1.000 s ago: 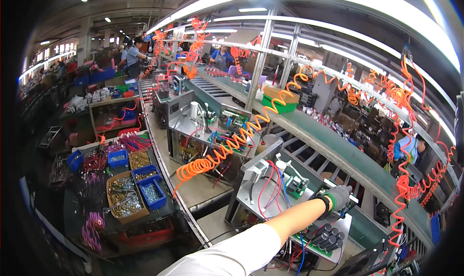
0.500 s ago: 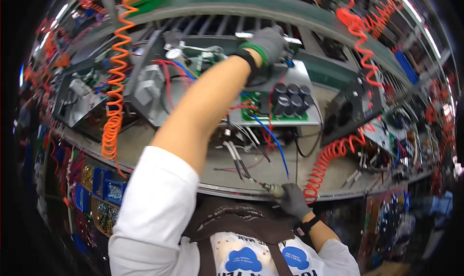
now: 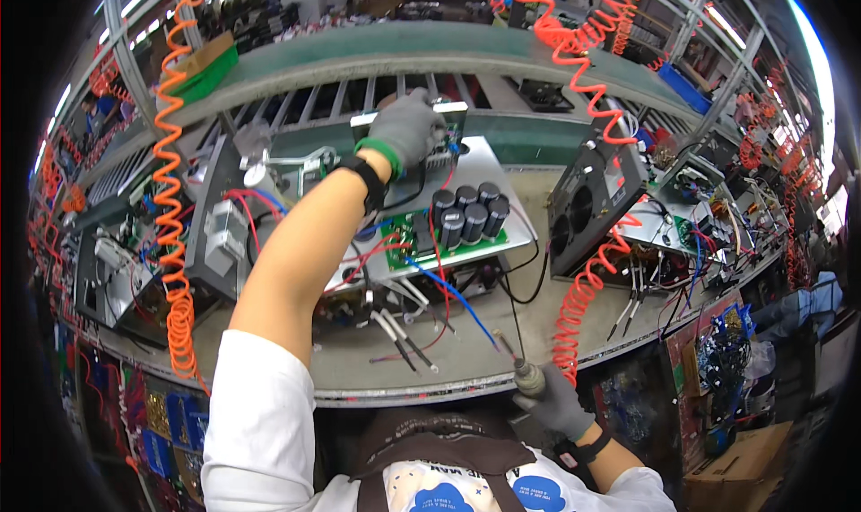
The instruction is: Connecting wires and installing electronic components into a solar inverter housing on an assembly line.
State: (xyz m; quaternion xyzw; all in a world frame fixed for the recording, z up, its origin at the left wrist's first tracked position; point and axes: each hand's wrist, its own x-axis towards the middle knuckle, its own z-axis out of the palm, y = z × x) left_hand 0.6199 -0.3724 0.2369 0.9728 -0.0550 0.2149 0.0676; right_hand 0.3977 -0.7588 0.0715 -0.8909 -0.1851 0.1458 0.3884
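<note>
We reach far forward with our left hand (image 3: pixel 405 128), which wears a grey glove, and it is closed over the top edge of a small green circuit board (image 3: pixel 448 117) that stands upright at the back of the open metal chassis (image 3: pixel 489 176); the fingers curl around the board, so we judge the grip is there to keep it steady or to seat it in its place. Just below it, inside the chassis, a group of black cylindrical capacitors (image 3: pixel 468 212) stands on a larger green board (image 3: pixel 430 243), and red, blue and black wires run out of it toward us. Our right hand (image 3: pixel 556 403), also gloved, stays low at the near edge of the counter (image 3: pixel 359 368) and is wrapped around the handle of a power screwdriver (image 3: pixel 527 377), whose tip points toward the unit; an orange coiled hose (image 3: pixel 574 319) hangs just beside it, and probably it is held ready in this way. The counter is grey and crowded, with loose probes and cables lying on it and a black fan unit (image 3: pixel 587 203) to the right. Around us is a long assembly line with more orange coiled hoses (image 3: pixel 170 243), other open units, blue bins of parts on the left and bright lamps overhead.
</note>
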